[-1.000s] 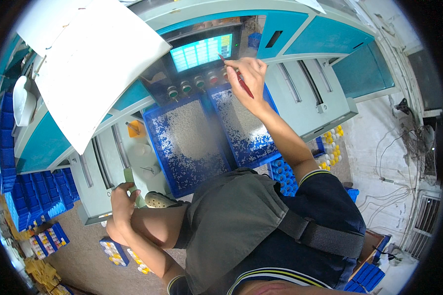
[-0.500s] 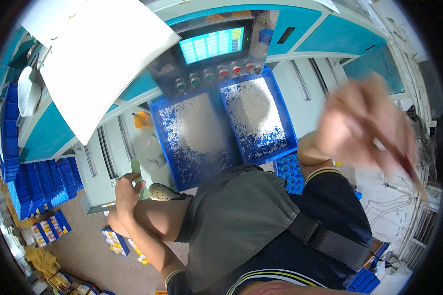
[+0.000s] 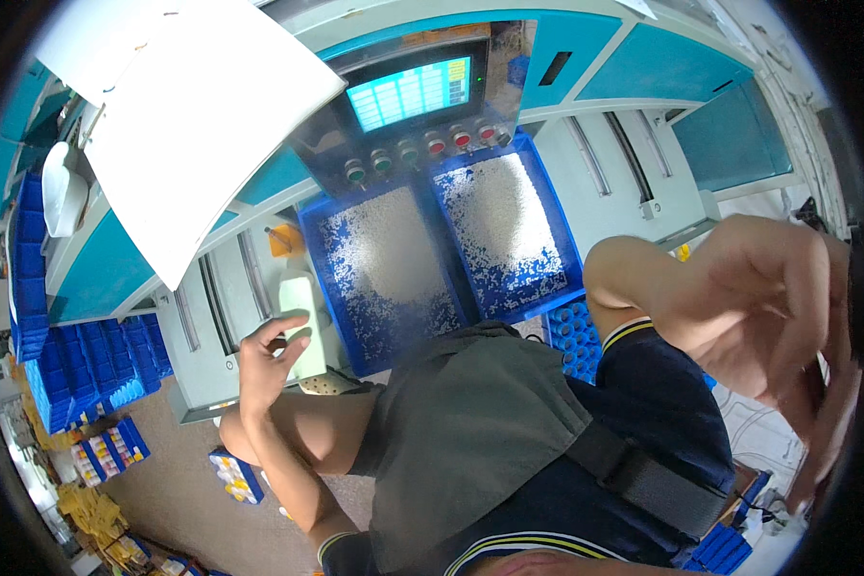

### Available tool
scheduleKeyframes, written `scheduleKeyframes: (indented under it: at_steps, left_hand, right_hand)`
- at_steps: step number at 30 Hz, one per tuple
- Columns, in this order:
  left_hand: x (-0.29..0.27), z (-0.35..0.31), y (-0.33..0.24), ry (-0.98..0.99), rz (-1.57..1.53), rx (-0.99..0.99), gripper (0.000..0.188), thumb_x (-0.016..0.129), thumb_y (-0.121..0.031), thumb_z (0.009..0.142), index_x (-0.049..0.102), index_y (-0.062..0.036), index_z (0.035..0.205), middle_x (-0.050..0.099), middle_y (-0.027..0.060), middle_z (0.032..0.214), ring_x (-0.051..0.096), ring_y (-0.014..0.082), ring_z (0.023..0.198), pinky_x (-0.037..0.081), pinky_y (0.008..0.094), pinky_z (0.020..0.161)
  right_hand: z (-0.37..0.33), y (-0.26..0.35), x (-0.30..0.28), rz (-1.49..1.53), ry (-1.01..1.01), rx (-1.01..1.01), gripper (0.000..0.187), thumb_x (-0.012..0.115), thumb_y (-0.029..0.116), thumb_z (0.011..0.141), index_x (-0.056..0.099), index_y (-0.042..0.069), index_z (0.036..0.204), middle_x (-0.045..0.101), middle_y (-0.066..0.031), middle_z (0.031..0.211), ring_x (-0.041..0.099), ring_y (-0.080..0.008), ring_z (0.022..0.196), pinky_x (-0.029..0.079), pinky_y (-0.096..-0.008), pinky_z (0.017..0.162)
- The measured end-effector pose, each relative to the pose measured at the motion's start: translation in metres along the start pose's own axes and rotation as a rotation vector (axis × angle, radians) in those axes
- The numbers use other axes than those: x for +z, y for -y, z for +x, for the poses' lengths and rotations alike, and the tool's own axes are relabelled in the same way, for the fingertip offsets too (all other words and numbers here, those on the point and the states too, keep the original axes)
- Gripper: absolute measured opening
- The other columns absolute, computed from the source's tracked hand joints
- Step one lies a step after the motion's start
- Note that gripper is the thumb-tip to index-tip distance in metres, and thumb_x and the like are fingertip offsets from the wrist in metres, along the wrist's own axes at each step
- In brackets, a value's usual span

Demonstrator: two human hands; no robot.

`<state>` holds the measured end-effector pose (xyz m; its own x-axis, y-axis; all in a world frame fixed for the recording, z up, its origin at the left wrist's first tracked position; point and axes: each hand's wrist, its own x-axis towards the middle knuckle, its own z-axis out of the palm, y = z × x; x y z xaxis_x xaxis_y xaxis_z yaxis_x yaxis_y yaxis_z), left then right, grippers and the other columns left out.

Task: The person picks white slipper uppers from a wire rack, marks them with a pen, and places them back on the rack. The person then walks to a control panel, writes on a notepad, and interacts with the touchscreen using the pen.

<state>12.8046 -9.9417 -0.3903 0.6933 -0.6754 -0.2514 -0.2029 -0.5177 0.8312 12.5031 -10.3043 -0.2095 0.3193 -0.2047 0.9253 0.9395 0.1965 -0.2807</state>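
Observation:
My left hand [image 3: 267, 363] is above my left knee, its thumb and forefinger tips against the near face of a pale green, bottle-shaped piece [image 3: 303, 305]. The grip itself is partly hidden. Off to the right, my right hand [image 3: 782, 312] hangs at the rim of the picture with bent fingers pointing down. A long, dark brown shape with a small white spot shows among those fingers; what it is cannot be made out. Two blue trays [image 3: 344, 355] with white granules [image 3: 386, 235] spread over their bottoms lie in front of my lap.
A control panel with a lit screen [image 3: 408, 94] and round buttons [image 3: 436, 146] stands behind the trays. White paper [image 3: 206, 106] hangs at upper left. Stacked blue bins [image 3: 67, 374] are at left. Blue cylindrical pieces [image 3: 572, 341] lie beside my right thigh.
The pale green piece has gone from a narrow strip to its broad side, slightly up and right, with my left hand. My right hand has swung lower and farther right.

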Motion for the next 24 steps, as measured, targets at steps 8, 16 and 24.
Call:
scheduleKeyframes:
  at_steps: [8,16,24]
  left_hand:
    - [0.035,0.045,-0.058,0.036,-0.365,0.033,0.033,0.071,0.009,0.083,0.07,-0.0028,0.115,0.069,-0.001,0.097,0.056,0.0028,0.077,0.044,0.0195,0.069]
    - [0.055,0.066,-0.065,-0.043,-0.571,0.057,0.05,0.065,0.015,0.084,0.061,-0.0042,0.131,0.067,0.0087,0.123,0.064,0.0147,0.109,0.052,0.0296,0.092]
    - [0.057,0.061,-0.055,-0.081,-0.558,0.072,0.049,0.064,0.016,0.084,0.062,-0.0031,0.129,0.066,0.0083,0.123,0.063,0.0151,0.11,0.052,0.0281,0.093]
  right_hand:
    - [0.029,-0.007,0.018,-0.148,-0.08,-0.099,0.019,0.08,0.012,0.08,0.07,0.013,0.064,0.066,0.0011,0.067,0.061,-0.0038,0.058,0.05,-0.0149,0.062]
    - [0.02,-0.022,0.013,0.065,0.066,0.011,0.022,0.072,0.001,0.085,0.07,0.013,0.066,0.071,0.0023,0.072,0.062,-0.0004,0.062,0.047,-0.0145,0.062]
    - [0.008,-0.076,-0.007,0.142,-0.081,0.145,0.01,0.063,0.017,0.092,0.07,0.01,0.092,0.069,0.0003,0.091,0.06,-0.0079,0.071,0.047,-0.02,0.076]
